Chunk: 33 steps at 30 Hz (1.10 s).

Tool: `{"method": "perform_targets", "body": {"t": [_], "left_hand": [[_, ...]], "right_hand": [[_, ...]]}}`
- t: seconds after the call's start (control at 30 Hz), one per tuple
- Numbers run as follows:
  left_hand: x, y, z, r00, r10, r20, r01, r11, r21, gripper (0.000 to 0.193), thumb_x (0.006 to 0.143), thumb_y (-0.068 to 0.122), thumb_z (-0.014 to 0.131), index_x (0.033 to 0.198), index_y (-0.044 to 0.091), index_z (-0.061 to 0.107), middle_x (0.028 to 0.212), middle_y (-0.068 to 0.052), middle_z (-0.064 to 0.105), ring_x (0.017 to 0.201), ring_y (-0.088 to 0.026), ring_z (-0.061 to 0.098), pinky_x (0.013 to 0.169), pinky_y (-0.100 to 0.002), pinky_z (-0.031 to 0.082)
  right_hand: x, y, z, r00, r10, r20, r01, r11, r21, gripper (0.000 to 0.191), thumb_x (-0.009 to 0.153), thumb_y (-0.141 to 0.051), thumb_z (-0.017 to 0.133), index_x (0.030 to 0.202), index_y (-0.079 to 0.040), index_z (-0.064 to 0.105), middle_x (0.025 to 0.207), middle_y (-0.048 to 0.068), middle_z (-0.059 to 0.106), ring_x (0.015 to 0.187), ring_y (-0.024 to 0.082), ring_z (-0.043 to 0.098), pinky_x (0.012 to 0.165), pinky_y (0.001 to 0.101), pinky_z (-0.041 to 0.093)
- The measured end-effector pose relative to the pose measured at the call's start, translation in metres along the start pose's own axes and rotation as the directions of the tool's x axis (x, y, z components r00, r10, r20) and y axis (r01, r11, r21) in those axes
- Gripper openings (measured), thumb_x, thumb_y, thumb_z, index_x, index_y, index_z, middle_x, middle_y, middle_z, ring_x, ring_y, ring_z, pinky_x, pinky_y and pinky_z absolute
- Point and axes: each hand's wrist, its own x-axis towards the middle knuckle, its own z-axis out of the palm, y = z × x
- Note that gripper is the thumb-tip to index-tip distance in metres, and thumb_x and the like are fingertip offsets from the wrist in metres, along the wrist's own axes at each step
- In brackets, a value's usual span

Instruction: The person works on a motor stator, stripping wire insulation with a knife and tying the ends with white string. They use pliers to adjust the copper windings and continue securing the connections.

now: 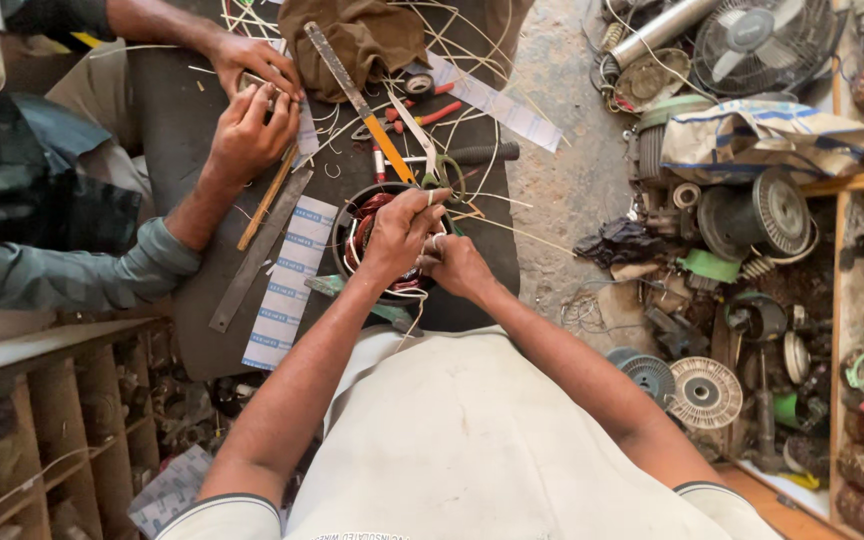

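A round black motor stator with reddish copper windings lies on the dark work mat. My left hand rests over its right side, fingers pinched on a thin white sleeve or wire at the windings. My right hand sits just right of it, fingers closed on the same bundle of wire by the stator's rim. Thin white strands trail off to the right. What lies under my palms is hidden.
Another person's two hands work at the mat's far left. Scissors, a long file with an orange handle, a steel ruler, printed paper strips and a brown cloth lie around. Fan parts crowd the right floor.
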Motion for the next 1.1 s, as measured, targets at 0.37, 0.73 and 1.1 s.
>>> {"method": "perform_targets", "body": {"t": [0.37,0.73,1.1], "left_hand": [[-0.005,-0.014,0.016,0.940,-0.265,-0.212,0.220,0.952,-0.213,0.015,0.103,0.009,0.062,0.110,0.001,0.072,0.081,-0.001,0.068,0.071,-0.006,0.062,0.065,-0.025,0.053],[-0.063,0.068,-0.002,0.922,-0.252,-0.294,0.230,0.967,-0.108,0.017,0.094,0.011,0.063,0.106,0.002,0.072,0.082,-0.006,0.078,0.075,-0.009,0.074,0.064,-0.027,0.060],[-0.085,0.052,-0.026,0.675,-0.453,-0.582,0.331,0.891,-0.310,0.021,0.092,0.015,0.064,0.109,0.006,0.073,0.095,-0.007,0.081,0.088,-0.010,0.077,0.071,-0.028,0.063]], "right_hand": [[0.011,0.016,0.000,0.981,-0.149,0.123,0.145,0.989,0.043,0.016,0.089,-0.021,0.072,0.094,-0.006,0.075,0.085,0.020,0.071,0.078,0.037,0.072,0.070,0.0449,0.055],[0.000,-0.013,-0.021,0.807,-0.587,0.063,0.580,0.808,0.099,0.014,0.083,-0.011,0.080,0.093,-0.005,0.072,0.087,0.014,0.071,0.082,0.035,0.071,0.071,0.0424,0.056],[-0.021,0.001,-0.079,0.992,-0.127,0.007,0.120,0.953,0.277,0.012,0.091,-0.010,0.074,0.094,-0.003,0.083,0.079,0.012,0.080,0.071,0.022,0.071,0.063,0.0349,0.056]]}}
